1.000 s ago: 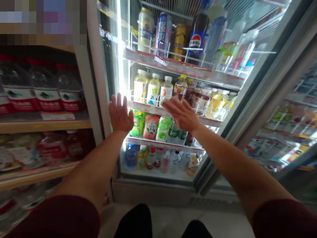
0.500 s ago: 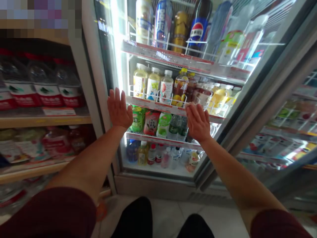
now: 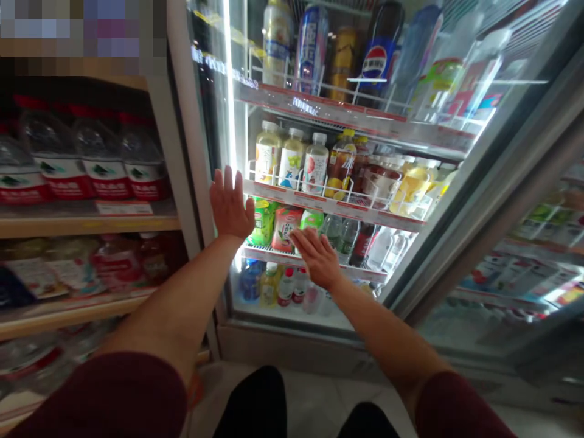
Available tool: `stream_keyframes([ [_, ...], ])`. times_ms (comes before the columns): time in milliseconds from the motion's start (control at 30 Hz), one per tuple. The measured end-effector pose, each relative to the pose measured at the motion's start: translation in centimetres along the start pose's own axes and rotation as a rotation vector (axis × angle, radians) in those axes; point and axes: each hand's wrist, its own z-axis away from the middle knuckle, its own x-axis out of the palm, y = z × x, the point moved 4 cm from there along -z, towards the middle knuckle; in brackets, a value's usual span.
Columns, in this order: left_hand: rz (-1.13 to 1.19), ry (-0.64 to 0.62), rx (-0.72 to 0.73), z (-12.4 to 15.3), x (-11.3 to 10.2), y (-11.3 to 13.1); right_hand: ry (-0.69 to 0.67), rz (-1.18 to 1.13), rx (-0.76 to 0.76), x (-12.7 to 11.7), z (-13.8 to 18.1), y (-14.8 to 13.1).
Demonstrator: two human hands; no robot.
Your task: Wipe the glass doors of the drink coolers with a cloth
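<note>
I face an open drinks fridge [image 3: 237, 316] with lit wire shelves. My left hand [image 3: 232, 205] is raised flat and open at the fridge's left edge, beside a green bottle [image 3: 261, 222]. My right hand [image 3: 316, 255] reaches with fingers stretched out toward the third shelf, its fingertips at a red-labelled bottle [image 3: 283, 228] and a light green bottle [image 3: 310, 220]. It holds nothing. Pale juice bottles [image 3: 292, 159] stand on the shelf above.
The fridge's glass door [image 3: 497, 201] stands open to the right. Big bottles and cans [image 3: 374, 55] fill the top shelf, small bottles [image 3: 285, 286] the bottom one. A wooden shelf unit [image 3: 86, 224] with large water bottles [image 3: 100, 161] stands at the left.
My right hand has dropped from the second shelf's rail down and left to the third shelf's bottles. My left hand has stayed at the fridge's left edge.
</note>
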Motion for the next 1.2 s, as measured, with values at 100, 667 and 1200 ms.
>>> stream_keyframes([
  [100,0.017,-0.008,-0.04,0.0,0.0,-0.2,-0.099,-0.078,-0.138,3.7,1.1,-4.1],
  [667,-0.087,0.06,0.024,0.1,-0.2,0.3,-0.128,-0.074,-0.328,0.2,7.8,1.1],
  [1200,-0.093,0.053,0.043,-0.2,-0.2,0.3,-0.199,-0.023,-0.492,-1.3,13.2,6.0],
])
